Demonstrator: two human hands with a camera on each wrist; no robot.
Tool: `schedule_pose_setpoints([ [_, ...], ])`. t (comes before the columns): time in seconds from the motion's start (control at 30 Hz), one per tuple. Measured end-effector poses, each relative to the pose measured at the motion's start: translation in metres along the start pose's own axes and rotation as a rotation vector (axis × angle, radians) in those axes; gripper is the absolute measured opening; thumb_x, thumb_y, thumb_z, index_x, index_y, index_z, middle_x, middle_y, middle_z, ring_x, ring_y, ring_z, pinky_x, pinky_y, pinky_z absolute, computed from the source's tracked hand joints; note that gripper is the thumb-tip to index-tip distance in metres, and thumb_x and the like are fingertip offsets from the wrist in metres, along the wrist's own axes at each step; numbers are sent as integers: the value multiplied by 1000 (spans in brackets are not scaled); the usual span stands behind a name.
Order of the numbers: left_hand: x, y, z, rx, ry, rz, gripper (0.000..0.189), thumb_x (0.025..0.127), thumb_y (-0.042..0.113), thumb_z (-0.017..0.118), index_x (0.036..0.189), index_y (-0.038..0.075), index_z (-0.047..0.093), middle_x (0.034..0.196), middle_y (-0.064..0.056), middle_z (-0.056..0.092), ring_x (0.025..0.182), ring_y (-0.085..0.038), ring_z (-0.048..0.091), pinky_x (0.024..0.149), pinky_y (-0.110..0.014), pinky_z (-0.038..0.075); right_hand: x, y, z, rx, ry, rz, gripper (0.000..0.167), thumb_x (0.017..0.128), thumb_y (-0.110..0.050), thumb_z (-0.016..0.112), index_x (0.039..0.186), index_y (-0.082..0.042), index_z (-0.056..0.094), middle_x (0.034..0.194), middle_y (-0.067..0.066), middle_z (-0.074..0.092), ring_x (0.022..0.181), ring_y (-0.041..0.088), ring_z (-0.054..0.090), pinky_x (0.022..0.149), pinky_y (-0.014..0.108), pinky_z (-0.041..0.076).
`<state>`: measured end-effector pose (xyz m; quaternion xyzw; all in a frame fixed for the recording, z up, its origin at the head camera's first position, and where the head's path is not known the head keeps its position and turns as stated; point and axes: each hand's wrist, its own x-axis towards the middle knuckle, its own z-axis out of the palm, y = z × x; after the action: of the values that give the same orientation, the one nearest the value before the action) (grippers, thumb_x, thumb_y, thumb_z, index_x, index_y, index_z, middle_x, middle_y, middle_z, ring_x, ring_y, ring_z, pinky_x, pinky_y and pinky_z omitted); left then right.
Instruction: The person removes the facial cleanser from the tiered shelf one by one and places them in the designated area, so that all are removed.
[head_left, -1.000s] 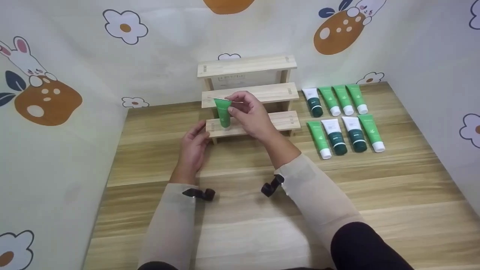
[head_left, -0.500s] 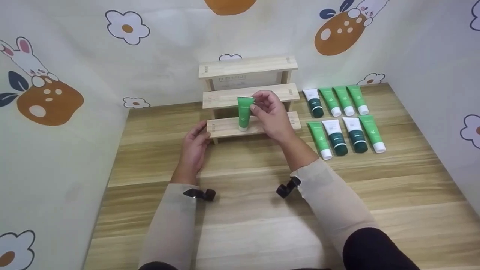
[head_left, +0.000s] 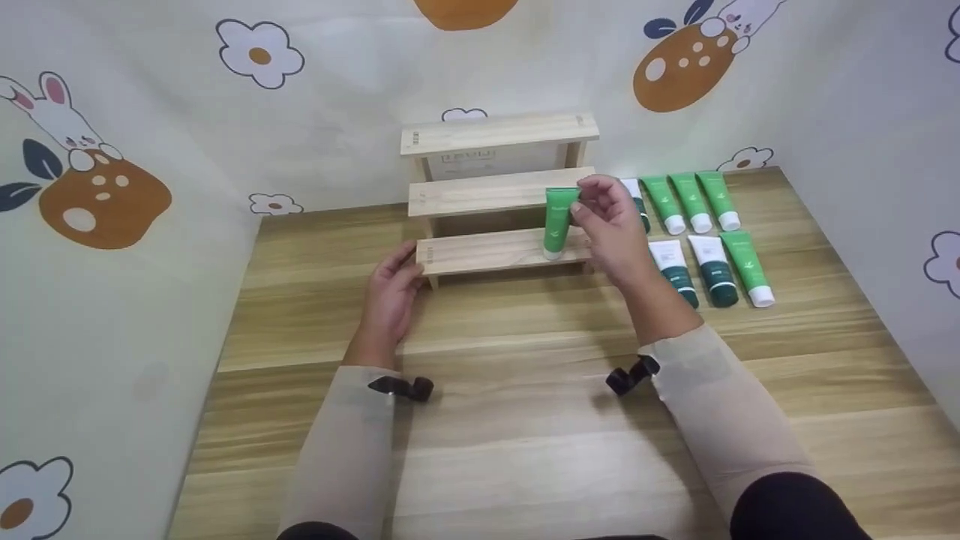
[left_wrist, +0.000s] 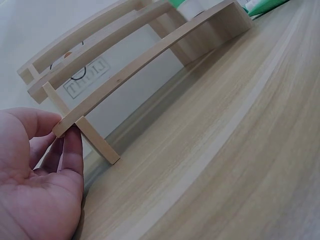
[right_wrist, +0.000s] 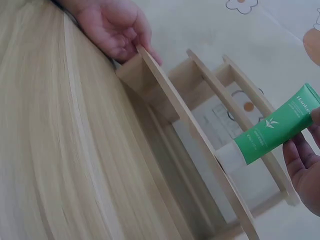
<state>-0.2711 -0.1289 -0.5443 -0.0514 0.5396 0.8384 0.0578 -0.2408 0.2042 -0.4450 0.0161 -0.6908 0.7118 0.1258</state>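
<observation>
My right hand (head_left: 616, 232) pinches a green squeeze tube (head_left: 559, 225) near its flat crimped top. The tube stands upright, white cap (right_wrist: 230, 157) down, at the right part of the lowest tier of a three-tier wooden rack (head_left: 480, 251). Its cap meets the board's edge in the right wrist view; whether it bears on the wood, I cannot tell. My left hand (head_left: 390, 296) grips the left end of that lowest board, with fingers above and below the wood in the left wrist view (left_wrist: 45, 170).
Right of the rack, green tubes (head_left: 746, 266) and white-and-dark-green tubes (head_left: 714, 270) lie in two rows on the wooden table (head_left: 517, 442). My right hand and wrist cover some of them. A patterned cloth wall (head_left: 352, 82) stands close behind the rack.
My right hand has moved the green tube rightward along the lowest tier, from near its left end to its right part. The left hand has stayed on the rack's left end.
</observation>
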Motion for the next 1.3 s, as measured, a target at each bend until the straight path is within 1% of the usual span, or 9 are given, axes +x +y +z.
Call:
schedule_pose_setpoints([
  [0.2, 1, 1, 1, -5, 3, 10, 53, 101, -9, 56, 154, -2, 51, 163, -13, 49, 132, -18, 60, 105, -25, 56, 1, -5, -36, 3, 42, 15, 29, 105, -1, 61, 133, -8, 58, 116, 1, 60, 112, 17, 63, 91, 25, 59],
  [0.3, 1, 1, 1, 8, 2, 8, 54, 101, -8, 56, 155, -1, 50, 164, -13, 49, 132, -17, 60, 105, -25, 56, 2, -7, -53, -20, 77, 30, 28, 105, -3, 62, 131, -13, 60, 117, -1, 61, 114, 15, 62, 92, 22, 57],
  [0.43, 1, 0, 1, 16, -2, 9, 55, 102, -8, 56, 156, -2, 49, 166, -13, 47, 131, -18, 60, 105, -25, 55, 1, -10, -74, -43, 120, 34, 29, 104, -2, 63, 130, -15, 62, 118, -1, 60, 116, 15, 59, 96, 21, 55],
  [0.63, 1, 0, 2, 13, 0, 12, 53, 101, -8, 56, 154, -1, 51, 164, -13, 49, 131, -18, 60, 102, -24, 56, -5, -12, -109, 13, 167, 11, 32, 104, 2, 60, 133, -12, 61, 117, 2, 60, 113, 17, 61, 92, 21, 59],
  [0.73, 0, 2, 2, 23, -3, 6, 52, 102, -7, 56, 154, -1, 51, 164, -13, 50, 130, -17, 60, 100, -24, 55, -6, -14, -132, 27, 213, 4, 34, 104, 3, 60, 134, -12, 62, 116, 2, 61, 112, 16, 60, 90, 19, 60],
  [0.8, -1, 3, 3, 29, -6, 6, 52, 102, -7, 56, 154, -1, 51, 163, -13, 50, 128, -16, 61, 99, -24, 55, -6, -14, -148, 45, 259, 4, 34, 103, 4, 60, 133, -13, 63, 116, 2, 62, 110, 16, 60, 86, 20, 59],
  [0.97, -2, 3, 3, 18, 7, 9, 52, 102, -9, 55, 153, -1, 52, 161, -13, 51, 124, -14, 63, 97, -24, 56, -7, -12, -183, 82, 355, 37, 33, 104, 0, 61, 134, -14, 63, 117, 1, 63, 112, 15, 59, 82, 19, 59],
  [1.07, -2, 2, 3, 14, 20, 4, 52, 101, -9, 56, 152, -1, 53, 161, -12, 52, 121, -14, 64, 96, -23, 56, -10, -13, -201, 91, 389, 68, 32, 105, -3, 62, 134, -15, 62, 117, 1, 60, 109, 13, 58, 81, 17, 58],
  [1.3, -1, 1, 3, 6, 30, -5, 53, 101, -10, 56, 153, -1, 52, 164, -12, 50, 119, -11, 63, 93, -22, 56, -16, -15, -233, 106, 425, 94, 33, 105, -4, 63, 135, -15, 62, 118, 0, 59, 109, 12, 58, 81, 16, 58],
])
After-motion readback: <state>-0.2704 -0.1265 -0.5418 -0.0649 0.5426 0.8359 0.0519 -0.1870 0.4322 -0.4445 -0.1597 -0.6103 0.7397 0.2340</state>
